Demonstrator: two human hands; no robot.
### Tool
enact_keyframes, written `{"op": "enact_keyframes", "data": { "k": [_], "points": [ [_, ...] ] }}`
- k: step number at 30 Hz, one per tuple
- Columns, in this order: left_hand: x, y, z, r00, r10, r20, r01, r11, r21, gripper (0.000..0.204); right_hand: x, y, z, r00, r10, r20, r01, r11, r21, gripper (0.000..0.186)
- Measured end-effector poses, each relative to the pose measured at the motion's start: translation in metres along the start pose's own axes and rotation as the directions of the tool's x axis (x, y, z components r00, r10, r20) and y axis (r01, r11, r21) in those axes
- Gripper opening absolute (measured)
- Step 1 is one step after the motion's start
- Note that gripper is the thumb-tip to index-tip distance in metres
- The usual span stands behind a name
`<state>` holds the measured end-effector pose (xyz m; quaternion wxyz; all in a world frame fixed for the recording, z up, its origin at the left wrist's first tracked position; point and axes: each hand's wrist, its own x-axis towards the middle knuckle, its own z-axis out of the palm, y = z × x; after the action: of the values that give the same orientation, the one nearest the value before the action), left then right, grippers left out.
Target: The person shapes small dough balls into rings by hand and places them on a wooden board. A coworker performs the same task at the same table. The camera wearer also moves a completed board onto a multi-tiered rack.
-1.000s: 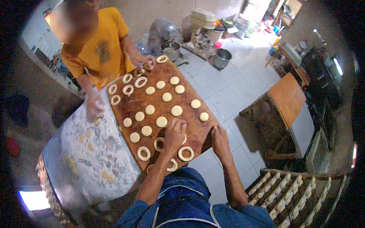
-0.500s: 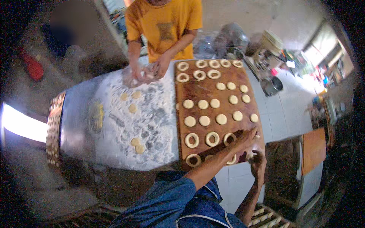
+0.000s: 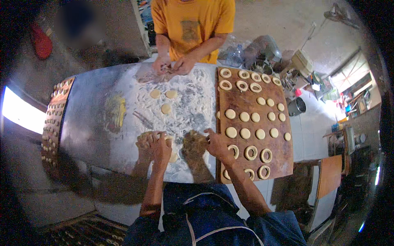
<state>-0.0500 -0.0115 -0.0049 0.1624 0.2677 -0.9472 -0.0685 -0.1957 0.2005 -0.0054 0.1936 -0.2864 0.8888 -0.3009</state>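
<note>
My left hand [image 3: 160, 146] is over the floured metal tabletop, its fingers bent and closed on the edge of a pale dough disc [image 3: 168, 140]. Just below it lies another flat dough disc [image 3: 173, 157], partly hidden by the hand. My right hand [image 3: 217, 144] hovers at the left edge of the wooden board [image 3: 242, 98]; its fingers are curved but apart, with nothing visible in them. On the board sit rows of round dough discs [image 3: 245, 133] and dough rings [image 3: 250, 153]. My right forearm hides part of the nearest rings.
Three more dough discs [image 3: 165, 109] lie farther up the floury surface. Across the table, a person in an orange shirt [image 3: 193, 28] works with both hands together over the flour. Another filled board [image 3: 53, 123] stands at the far left. A metal pot [image 3: 296, 106] is beyond the right side.
Both my hands have moved left from the board's near right corner to the floured tabletop. My left hand has reached the dough discs there. The whole view has shifted too.
</note>
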Motion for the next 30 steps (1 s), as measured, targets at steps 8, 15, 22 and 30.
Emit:
{"op": "enact_keyframes", "data": {
  "k": [8,15,22,30],
  "points": [
    [-0.030,0.039,0.015,0.991,-0.051,0.125,0.132,0.550,-0.825,0.029,0.007,-0.027,-0.003,1.000,-0.026,-0.005,0.026,0.997,-0.067,0.025],
    [-0.019,0.044,-0.014,0.914,0.075,0.399,0.371,0.242,-0.896,0.031,-0.029,-0.038,0.029,0.981,0.130,-0.142,0.005,0.720,0.694,0.046],
    [-0.025,0.040,-0.008,0.932,0.095,0.350,0.315,0.269,-0.910,0.025,-0.043,-0.092,0.016,0.986,0.032,-0.163,0.051,0.876,0.479,0.053],
    [-0.010,0.023,-0.028,0.801,0.460,0.383,0.392,0.081,-0.916,0.051,-0.040,-0.061,0.018,0.987,0.131,0.093,-0.134,0.356,0.925,0.038]
  ]
}}
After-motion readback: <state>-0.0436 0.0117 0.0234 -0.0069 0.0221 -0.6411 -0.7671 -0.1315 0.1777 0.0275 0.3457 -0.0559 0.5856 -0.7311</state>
